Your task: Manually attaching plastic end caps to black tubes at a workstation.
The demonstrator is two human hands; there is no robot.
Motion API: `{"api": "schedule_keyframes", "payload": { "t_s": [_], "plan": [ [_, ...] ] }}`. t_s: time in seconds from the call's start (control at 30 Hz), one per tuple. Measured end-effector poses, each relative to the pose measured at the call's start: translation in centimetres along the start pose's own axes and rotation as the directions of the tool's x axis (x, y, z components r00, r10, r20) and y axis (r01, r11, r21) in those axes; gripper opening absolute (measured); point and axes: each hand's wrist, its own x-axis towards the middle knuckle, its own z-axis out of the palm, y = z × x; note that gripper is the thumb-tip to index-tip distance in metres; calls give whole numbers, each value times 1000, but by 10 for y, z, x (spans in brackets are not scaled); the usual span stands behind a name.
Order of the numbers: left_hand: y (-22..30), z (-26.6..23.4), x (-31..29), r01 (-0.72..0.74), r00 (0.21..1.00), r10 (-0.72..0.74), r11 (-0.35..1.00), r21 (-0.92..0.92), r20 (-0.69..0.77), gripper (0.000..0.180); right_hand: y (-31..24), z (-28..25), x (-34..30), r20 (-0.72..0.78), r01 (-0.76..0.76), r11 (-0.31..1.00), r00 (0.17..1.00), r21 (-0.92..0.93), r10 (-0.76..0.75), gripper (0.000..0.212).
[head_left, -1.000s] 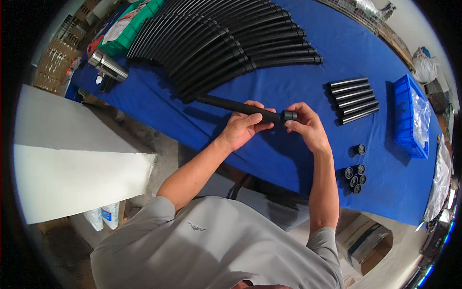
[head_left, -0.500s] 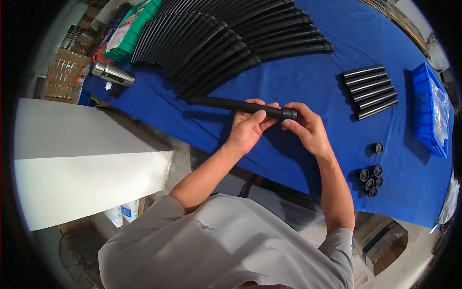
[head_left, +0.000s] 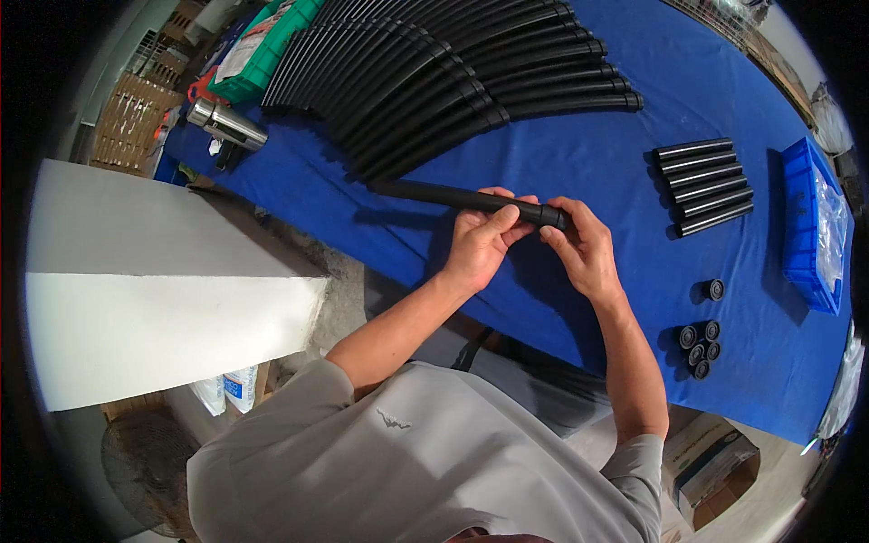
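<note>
A long black tube (head_left: 434, 195) lies slantwise in front of me, its far left end close to the rows of tubes. My left hand (head_left: 484, 240) is closed around it near the right end, thumb on top and fingers beneath. My right hand (head_left: 584, 244) pinches the ringed black end of the same tube between thumb and fingers, which partly cover the tip. Away to the right, several small round black caps (head_left: 696, 355) stand in a cluster, with a single cap (head_left: 714, 290) a little beyond them.
Long black tubes (head_left: 425, 81) fan out across the far side of the blue-covered table (head_left: 579, 145). Several short black tubes (head_left: 704, 185) lie side by side at right, near a blue bin (head_left: 797, 226). A green crate (head_left: 258, 63) and steel flask (head_left: 226, 124) stand far left.
The whole view has shifted slightly, so the table's things sit lower and further right. Both hands keep hold of the tube; the right fingers have moved a little on its end.
</note>
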Motion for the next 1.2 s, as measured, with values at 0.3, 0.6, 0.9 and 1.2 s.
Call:
{"api": "schedule_keyframes", "payload": {
  "t_s": [0.3, 0.6, 0.9, 1.2],
  "plan": [
    [2, 1, 0, 26, 1000, -26, 999, -28, -8, 18, -4, 1, 1, 12, 22, 998, 1000, 65, -23, 31],
    [36, -35, 3, 104, 975, -75, 986, -133, 208, 40, 10, -12, 2, 76, -138, 913, 990, 383, 118, 34],
    [34, -55, -5, 159, 971, -136, 982, -101, 197, 27, -1, 1, 2, 19, -10, 997, 1000, 73, 8, 28],
    [32, -52, -11, 124, 982, -106, 986, -110, 157, 25, -14, 3, -2, -43, 23, 999, 999, -22, -24, 29]
  ]
}}
